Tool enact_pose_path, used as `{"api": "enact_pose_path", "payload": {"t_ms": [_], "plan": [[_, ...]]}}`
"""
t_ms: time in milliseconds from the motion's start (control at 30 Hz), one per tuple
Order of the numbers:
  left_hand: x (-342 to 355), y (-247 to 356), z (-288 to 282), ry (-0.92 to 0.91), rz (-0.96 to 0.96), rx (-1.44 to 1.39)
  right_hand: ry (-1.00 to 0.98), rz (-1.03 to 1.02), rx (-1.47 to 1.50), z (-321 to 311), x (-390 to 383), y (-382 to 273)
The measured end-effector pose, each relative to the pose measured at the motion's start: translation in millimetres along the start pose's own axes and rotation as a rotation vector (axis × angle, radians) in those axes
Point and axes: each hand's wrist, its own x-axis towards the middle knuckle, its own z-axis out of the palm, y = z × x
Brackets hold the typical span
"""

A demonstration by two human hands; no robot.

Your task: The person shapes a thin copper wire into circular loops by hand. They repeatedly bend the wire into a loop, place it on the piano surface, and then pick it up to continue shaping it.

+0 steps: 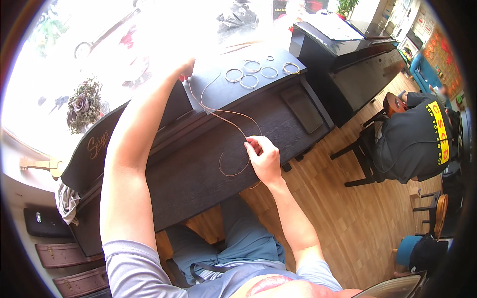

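Note:
My right hand [263, 155] is closed in a pinch on a thin copper-coloured instrument string [229, 120]. The string bows in loose curves over the black wooden top [189, 184], and one loop hangs below my fingers. Stretched far forward, my left hand [187, 69] is closed beside the edge of the raised dark panel. A small red thing [183, 78] shows under it, and the string runs up to that spot. Glare and the hand's angle hide what its fingers grip. Several coiled strings [249, 81] lie on the dark grey surface to the right of my left hand.
A dark flat rectangular piece [301, 110] lies on the black top. Beyond stands a black piano [348, 64] with papers on it. At right a seated person [417, 136] in a black top holds a guitar [394, 105]. Dried flowers [83, 105] stand at left, near brown cases [67, 254].

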Motion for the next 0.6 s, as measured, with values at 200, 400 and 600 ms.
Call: {"api": "enact_pose_path", "payload": {"t_ms": [200, 400, 600], "plan": [[-52.8, 52.9, -9.6, 0.112, 0.097, -0.163, -0.004, -0.012, -0.051, -0.5, 4.8, 1.3], [-32.5, 28.7, 10.4, 0.351, 0.248, -0.004, -0.047, 0.013, -0.018, 16.8, 10.3, -21.1], [-25.2, 41.7, 15.1, 0.408, 0.378, -0.017, -0.076, -0.025, -0.146, 12.2, 21.5, -17.1]]}}
